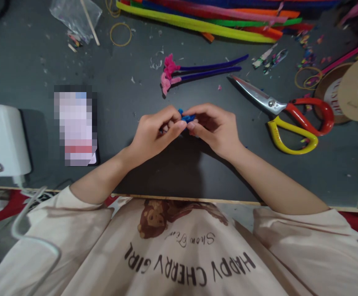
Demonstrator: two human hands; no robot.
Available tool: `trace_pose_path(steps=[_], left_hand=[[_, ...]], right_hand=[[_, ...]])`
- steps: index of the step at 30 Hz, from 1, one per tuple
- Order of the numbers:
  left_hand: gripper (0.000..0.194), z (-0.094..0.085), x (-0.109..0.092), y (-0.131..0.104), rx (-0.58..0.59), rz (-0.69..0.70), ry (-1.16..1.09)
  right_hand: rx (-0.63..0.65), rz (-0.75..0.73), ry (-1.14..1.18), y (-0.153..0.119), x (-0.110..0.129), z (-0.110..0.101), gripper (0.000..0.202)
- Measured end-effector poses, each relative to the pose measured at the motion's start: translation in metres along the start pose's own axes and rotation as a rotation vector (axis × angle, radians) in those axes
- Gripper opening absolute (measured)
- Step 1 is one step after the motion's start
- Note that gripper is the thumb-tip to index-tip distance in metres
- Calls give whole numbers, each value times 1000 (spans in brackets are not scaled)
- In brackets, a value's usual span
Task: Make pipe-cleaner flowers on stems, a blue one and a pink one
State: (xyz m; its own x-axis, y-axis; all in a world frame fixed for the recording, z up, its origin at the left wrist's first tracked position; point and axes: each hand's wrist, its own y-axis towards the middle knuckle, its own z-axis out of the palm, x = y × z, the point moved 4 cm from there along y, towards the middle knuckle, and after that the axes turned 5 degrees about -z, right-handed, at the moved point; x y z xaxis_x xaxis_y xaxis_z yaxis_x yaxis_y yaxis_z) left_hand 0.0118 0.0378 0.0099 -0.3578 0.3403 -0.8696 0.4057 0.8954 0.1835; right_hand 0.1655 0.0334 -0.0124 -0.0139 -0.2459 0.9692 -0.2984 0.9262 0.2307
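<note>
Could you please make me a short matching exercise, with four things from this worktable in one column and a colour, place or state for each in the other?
Things:
1. Scissors
2. White device
3. Small blue piece
4. Two pink shapes

Descriptions:
A. Pinched between the left hand and right hand
B. Beyond the hands, on dark blue stems
C. Open-looped handles, one red and one yellow
D. At the far left, with a pale cable attached

Right pairs: 1-C, 2-D, 3-A, 4-B
</note>
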Motion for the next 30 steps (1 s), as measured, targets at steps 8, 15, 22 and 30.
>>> trace_pose_path(steps=[8, 15, 22, 30], left_hand=[[26, -1, -5, -1, 17, 116, 102], [24, 0, -4, -2, 47, 134, 120], [24, 2, -4, -2, 85, 135, 128], [22, 6, -4, -2, 128, 137, 101]], right_hand=[[-27, -18, -23, 1, 1, -1, 17], [-32, 16, -27, 3, 3, -1, 22], [-48, 44, 27, 4, 2, -2, 27], [-68, 78, 110, 6, 1, -3, 31]])
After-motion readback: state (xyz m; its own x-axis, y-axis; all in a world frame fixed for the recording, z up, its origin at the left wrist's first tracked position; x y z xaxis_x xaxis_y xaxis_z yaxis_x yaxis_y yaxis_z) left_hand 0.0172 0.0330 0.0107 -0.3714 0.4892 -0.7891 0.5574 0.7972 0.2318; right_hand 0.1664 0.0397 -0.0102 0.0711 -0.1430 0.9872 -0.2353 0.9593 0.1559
